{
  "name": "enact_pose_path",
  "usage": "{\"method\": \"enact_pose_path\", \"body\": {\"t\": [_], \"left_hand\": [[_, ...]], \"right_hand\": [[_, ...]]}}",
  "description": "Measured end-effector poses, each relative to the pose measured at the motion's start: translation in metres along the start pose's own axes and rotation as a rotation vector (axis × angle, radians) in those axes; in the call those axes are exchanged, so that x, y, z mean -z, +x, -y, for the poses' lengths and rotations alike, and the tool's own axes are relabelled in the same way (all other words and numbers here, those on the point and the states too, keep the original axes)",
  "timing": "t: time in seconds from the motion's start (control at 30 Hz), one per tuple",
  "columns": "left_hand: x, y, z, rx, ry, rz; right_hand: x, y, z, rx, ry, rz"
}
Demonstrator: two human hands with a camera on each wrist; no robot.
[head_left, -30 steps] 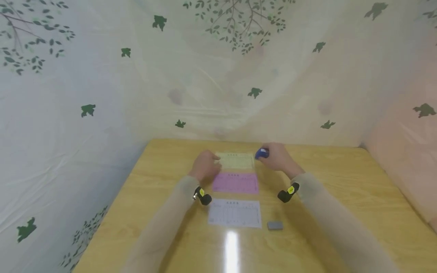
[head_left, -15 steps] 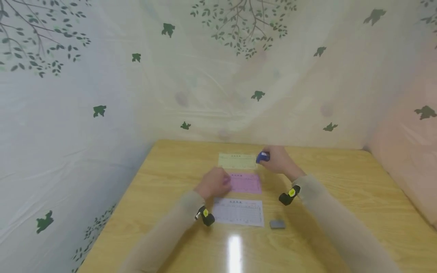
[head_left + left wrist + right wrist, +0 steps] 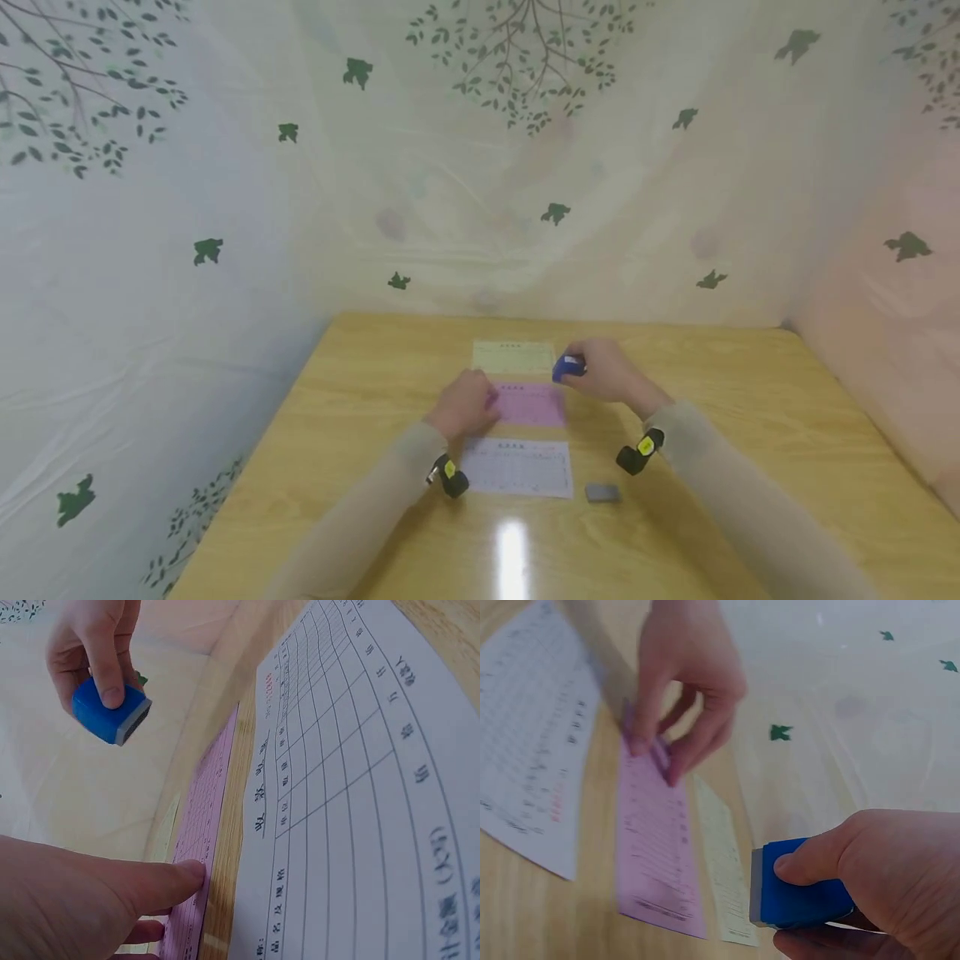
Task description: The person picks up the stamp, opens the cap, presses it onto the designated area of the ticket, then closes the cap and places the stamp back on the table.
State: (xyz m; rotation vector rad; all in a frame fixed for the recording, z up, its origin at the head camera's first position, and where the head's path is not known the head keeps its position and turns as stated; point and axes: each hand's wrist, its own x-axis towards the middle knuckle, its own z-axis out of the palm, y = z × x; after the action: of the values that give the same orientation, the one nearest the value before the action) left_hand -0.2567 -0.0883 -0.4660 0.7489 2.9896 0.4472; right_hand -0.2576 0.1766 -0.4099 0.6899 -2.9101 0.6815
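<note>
My right hand pinches a blue hand stamp between thumb and fingers, raised near the right end of the pink form. Its grey-edged dark face shows in the left wrist view. My left hand rests its thumb and fingertips on the left part of the pink form. Beyond that lies a pale yellow form. Nearer the body is a white form with a printed grid, seen large in the left wrist view. All three slips lie flat in a column.
A small grey rectangular block lies right of the white form. The wooden table ends at a pale cloth backdrop printed with leaves and birds, which also hangs along both sides.
My left hand has come nearer, from the yellow form to the pink one. The right hand, still holding the stamp, has shifted from beside the yellow form toward the pink one.
</note>
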Motion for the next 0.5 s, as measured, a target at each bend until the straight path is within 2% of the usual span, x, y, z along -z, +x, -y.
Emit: {"method": "enact_pose_path", "body": {"t": [0.23,0.33,0.5], "left_hand": [[0.003,-0.004,0.007,0.007,0.004,-0.010],[0.002,-0.005,0.009,0.003,-0.005,-0.004],[0.002,-0.004,0.005,-0.033,-0.042,-0.003]], "right_hand": [[-0.025,-0.008,0.010,0.005,0.038,0.110],[-0.035,-0.010,0.010,0.016,0.033,0.109],[-0.040,-0.016,0.011,-0.027,0.045,0.106]]}}
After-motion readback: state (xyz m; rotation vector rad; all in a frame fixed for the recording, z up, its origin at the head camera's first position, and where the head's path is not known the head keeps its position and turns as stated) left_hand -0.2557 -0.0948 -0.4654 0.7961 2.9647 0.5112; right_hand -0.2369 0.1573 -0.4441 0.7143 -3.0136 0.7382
